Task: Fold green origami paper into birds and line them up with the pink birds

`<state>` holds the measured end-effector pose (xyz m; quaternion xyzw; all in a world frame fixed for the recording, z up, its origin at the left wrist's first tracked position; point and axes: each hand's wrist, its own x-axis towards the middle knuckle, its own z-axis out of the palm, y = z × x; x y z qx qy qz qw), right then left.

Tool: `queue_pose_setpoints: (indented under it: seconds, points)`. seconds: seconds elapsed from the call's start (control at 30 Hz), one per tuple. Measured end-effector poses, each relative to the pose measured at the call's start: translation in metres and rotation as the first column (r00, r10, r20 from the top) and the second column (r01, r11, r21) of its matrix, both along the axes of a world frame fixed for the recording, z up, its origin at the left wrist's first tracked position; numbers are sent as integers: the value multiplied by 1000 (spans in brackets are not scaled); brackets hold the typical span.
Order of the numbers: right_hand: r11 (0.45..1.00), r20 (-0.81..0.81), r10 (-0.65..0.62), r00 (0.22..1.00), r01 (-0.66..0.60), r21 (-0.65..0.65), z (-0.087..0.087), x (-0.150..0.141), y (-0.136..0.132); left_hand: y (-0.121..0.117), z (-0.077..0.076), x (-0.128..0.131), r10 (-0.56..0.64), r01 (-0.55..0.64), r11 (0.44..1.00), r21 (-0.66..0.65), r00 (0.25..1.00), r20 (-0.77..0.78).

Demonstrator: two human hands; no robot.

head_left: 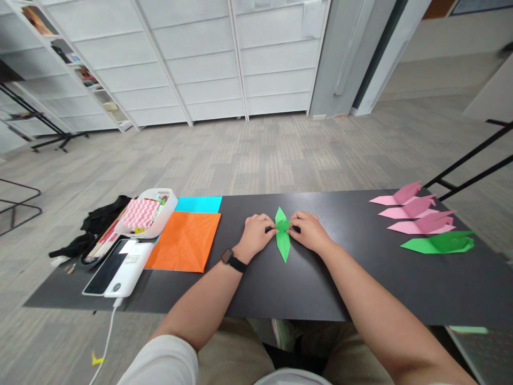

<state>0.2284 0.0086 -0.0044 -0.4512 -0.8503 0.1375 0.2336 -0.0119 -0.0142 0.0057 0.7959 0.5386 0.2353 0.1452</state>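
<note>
A folded green origami paper [282,243] lies at the middle of the dark table, its two pointed ends aimed away from me and toward me. My left hand [256,232] pinches its left side, with a watch on that wrist. From the other side my right hand [311,230] has its thumb and fingers closed at the paper's right edge. Over on the right stands a finished-looking green origami figure [443,244], behind which pink origami figures [425,223] are lined up in a row.
Orange paper sheets [184,240] and a blue sheet [200,203] lie to the left. Beyond them are a white basket [166,214] of small items, a phone [108,270], a white power bank [130,270] with a cable, and black cloth [104,219].
</note>
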Motion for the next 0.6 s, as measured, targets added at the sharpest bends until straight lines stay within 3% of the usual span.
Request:
queue_pose_setpoints:
  seconds: [0.23, 0.37, 0.5, 0.6]
  points:
    - [999, -6, 39, 999, -39, 20, 2, 2, -2, 0, 1, 0, -14, 14, 1000, -15, 1000, -3]
    - [999, -56, 32, 998, -32, 11, -2, 4, -2, -1, 3, 0, -21, 22, 1000, -6, 995, 92]
    - [999, -204, -40, 978, 42, 8, -3, 10, -1, 4, 3, -4, 25, -42, 998, 51, 956, 292]
    - [976, -330, -178, 927, 210, 64, 8, 19, -1, 10, -2, -10, 74, -114, 991, 75, 910, 408]
